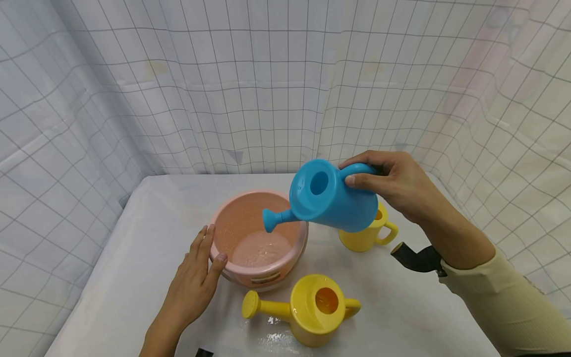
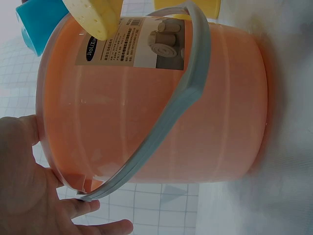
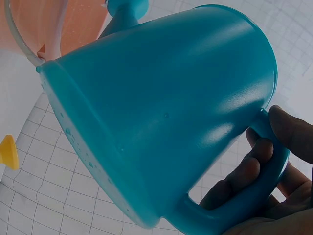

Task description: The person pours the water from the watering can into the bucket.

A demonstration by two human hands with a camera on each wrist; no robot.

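Observation:
My right hand (image 1: 394, 181) grips the handle of a blue watering can (image 1: 343, 208), fingers wrapped round it in the right wrist view. Held in the air, the can tilts left, its sprinkler head over a pink bucket (image 1: 238, 218). Shallow, rippled water covers the bucket's bottom; whether a stream falls from the spout, I cannot tell. At the bucket's left rim, my left hand (image 1: 189, 280) touches with thumb and fairly straight fingers. The bucket's grey carrying handle (image 2: 164, 125) hangs along its outside. Drops cling to the can's underside in the right wrist view.
In front of the bucket stands a yellow watering can (image 1: 308, 322), spout pointing left, with liquid inside. Another yellow watering can (image 1: 359, 240) is partly hidden behind the blue one. Wet patches mark the white table cover (image 1: 147, 238). Gridded white curtains (image 1: 276, 99) surround it.

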